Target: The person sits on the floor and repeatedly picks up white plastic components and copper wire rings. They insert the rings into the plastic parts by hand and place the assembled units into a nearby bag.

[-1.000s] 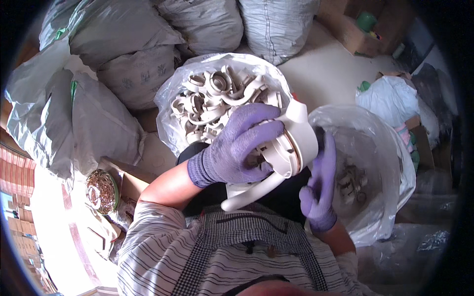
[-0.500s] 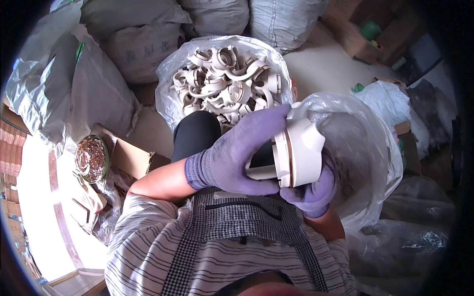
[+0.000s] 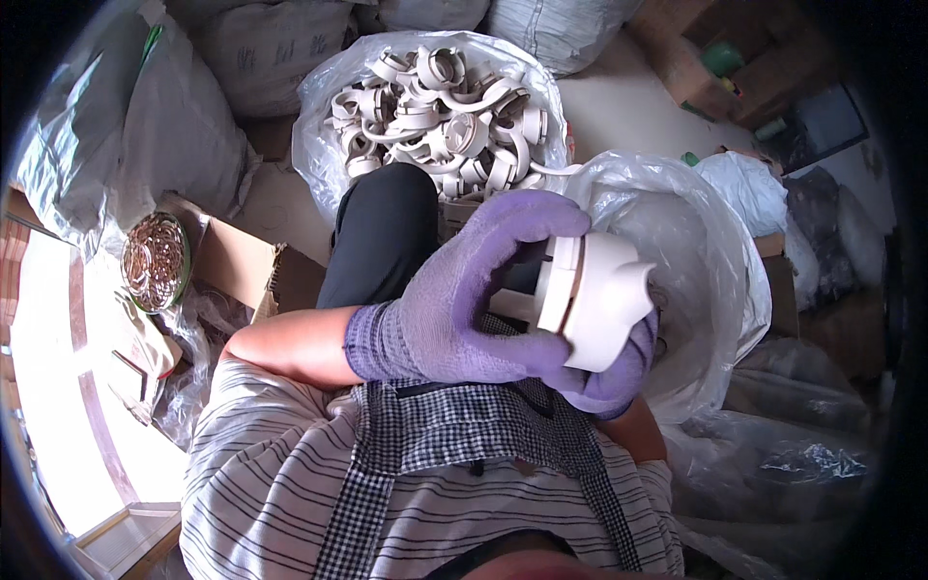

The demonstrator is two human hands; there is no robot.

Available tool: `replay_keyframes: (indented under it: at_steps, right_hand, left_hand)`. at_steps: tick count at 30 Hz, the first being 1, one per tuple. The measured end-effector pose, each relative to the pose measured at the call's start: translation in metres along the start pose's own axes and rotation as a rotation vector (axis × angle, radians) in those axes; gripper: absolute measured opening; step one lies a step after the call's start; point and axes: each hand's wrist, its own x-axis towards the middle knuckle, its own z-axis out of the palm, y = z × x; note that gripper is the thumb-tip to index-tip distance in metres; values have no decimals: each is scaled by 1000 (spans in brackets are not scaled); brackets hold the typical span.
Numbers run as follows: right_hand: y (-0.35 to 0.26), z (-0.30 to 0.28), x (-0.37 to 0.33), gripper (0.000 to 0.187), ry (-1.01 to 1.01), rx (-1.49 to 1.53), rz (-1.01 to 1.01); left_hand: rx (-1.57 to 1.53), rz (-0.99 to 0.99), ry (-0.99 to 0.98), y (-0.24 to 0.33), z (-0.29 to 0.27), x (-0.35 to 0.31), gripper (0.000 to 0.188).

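Observation:
Above my lap is a white plastic cup-like piece (image 3: pixel 611 302) with a wavy, spouted end pointing right and a thin brownish line around its band. My left hand (image 3: pixel 474 300), in a purple knit glove, wraps its thumb and fingers around the band from the left. A pale bar, perhaps a handle, sticks out toward that palm. From behind and below on the right, my right hand (image 3: pixel 619 377), gloved alike, supports the piece; most of its fingers are hidden. Beyond my knee, a clear-lined container (image 3: pixel 314 145) holds a heap of similar white parts (image 3: pixel 464 135) with curved handles.
A clear plastic bag (image 3: pixel 720 290) stands gaping on the right. To the left, a round dish (image 3: pixel 155 261) of copper-coloured rings sits beside a cardboard box (image 3: pixel 237 266). Large grey sacks (image 3: pixel 193 126) line the far left and back. Cardboard boxes (image 3: pixel 696 58) stand at far right.
My left hand has closed its fingers and thumb around the white piece's band, where it was spread wider before. The piece has tilted slightly, and the whole view has shifted.

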Motion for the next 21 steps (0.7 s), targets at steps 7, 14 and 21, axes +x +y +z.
replay_keyframes:
  at_steps: [7, 14, 21]
  right_hand:
    - [-3, 14, -28, 70, 1, 519, 282]
    - [-10, 26, -31, 77, -136, 1154, 623]
    - [-9, 36, -33, 81, -129, 1178, 643]
  left_hand:
    - [-113, -126, -42, -5, 12, -14, 88]
    - [160, 151, -257, -7, 3, -3, 95]
    - [51, 161, -247, -20, 8, -8, 94]
